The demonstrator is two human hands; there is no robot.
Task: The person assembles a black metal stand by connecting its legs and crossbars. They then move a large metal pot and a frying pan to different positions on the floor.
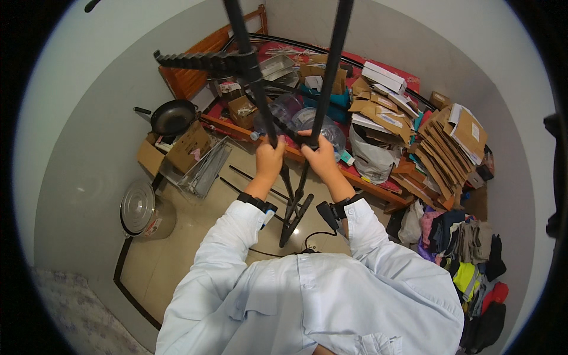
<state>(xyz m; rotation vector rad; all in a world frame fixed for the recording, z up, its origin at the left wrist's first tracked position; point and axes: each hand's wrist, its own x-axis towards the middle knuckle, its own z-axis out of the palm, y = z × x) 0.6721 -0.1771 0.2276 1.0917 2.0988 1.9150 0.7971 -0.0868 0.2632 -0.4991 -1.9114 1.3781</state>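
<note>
A black tubular metal rack (pixel 331 65) with long poles rises in front of me and runs out of view at the top. A ridged side arm (pixel 195 61) sticks out to the left from its left pole. My left hand (pixel 269 164) is wrapped round the lower part of that left pole. Around the right pole, near a joint with a crossing bar, my right hand (pixel 322 158) is closed. Below my hands the legs come together and cross near the floor. Further thin black bars (pixel 251 188) lie low, left of the legs; whether they join the rack I cannot tell.
Behind stands a wooden bed (pixel 370 186) heaped with flattened cardboard (pixel 444 148), boxes and clear plastic bottles. At left are a wok (pixel 173 117) on an open carton and a lidded metal pot (pixel 142 213). Folded clothes (pixel 467 236) are piled at right.
</note>
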